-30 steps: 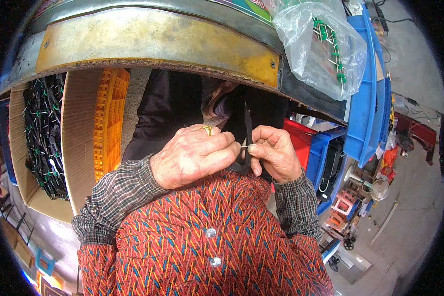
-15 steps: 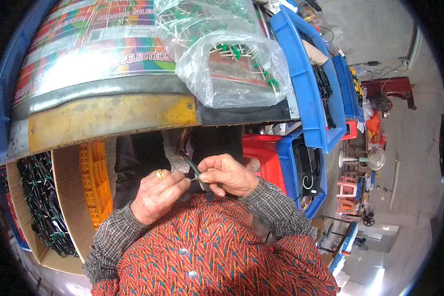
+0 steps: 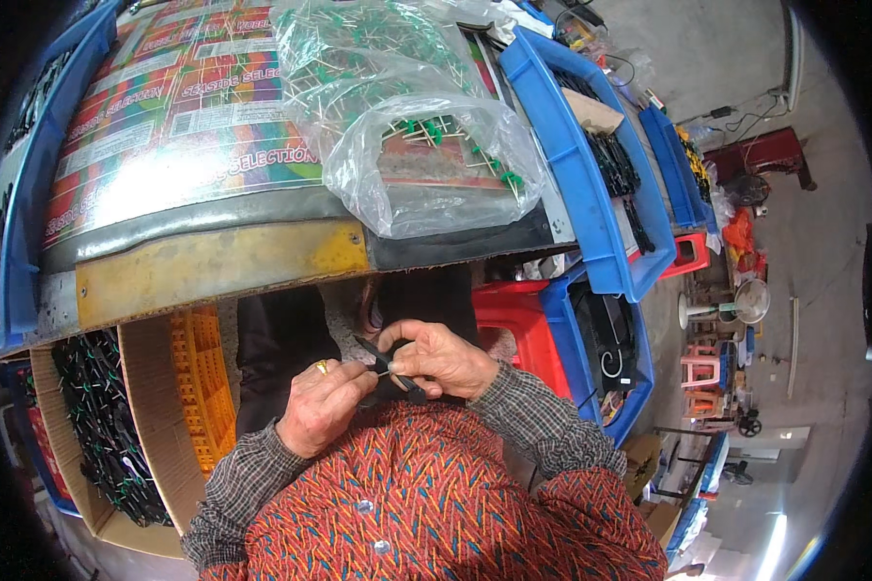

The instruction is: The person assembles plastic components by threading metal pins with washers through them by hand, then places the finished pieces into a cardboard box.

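Observation:
Close in front of my red patterned garment, both hands meet over a slim black elongated piece [image 3: 407, 385]. My right hand [image 3: 444, 358] is closed, its thumb and fingers pinching the black piece, which lies slanted through the grip. Beside it my left hand [image 3: 326, 402], with a gold ring, is closed too. Its fingertips pinch a thin pale metal pin [image 3: 385, 374] that meets the black piece. Whether the pin goes into the piece, I cannot tell. Above, on the table, a clear plastic bag [image 3: 357, 194] holds several pins with green heads [image 3: 426, 130].
The table's worn front edge [image 3: 223, 272] runs just beyond my hands. A cardboard box [image 3: 150, 416] of black pieces stands at lower left beside an orange crate [image 3: 202, 387]. Blue trays [image 3: 591, 208] line the right, above a red stool [image 3: 523, 324].
The black piece has turned slightly between my fingers, and both hands stay together. The whole view has shifted a little, showing more of the blue tray at the left.

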Tool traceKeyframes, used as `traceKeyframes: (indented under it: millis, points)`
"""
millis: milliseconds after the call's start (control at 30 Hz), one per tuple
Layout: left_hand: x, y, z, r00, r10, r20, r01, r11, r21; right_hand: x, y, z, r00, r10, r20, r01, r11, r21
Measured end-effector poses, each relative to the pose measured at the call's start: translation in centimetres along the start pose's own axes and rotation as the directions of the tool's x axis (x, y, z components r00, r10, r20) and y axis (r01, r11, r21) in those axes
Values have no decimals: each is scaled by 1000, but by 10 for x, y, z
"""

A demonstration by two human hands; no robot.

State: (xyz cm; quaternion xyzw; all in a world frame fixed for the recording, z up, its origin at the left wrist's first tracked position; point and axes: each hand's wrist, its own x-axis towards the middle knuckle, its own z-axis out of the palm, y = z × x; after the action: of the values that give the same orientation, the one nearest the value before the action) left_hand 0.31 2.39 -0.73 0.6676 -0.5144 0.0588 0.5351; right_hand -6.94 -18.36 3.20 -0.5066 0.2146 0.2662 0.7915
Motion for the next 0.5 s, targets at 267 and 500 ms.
traceKeyframes:
  millis: [267, 500]
  points:
    - [-5, -1, 2, 987, -158, 5, 158, 986, -50, 4, 3, 0, 997, -58, -48, 53, 993, -103]
    - [-3, -4, 2, 938, -344, -33, 333, 925, -183, -2, -2, 0, 995, -99, -17, 98, 994, -49]
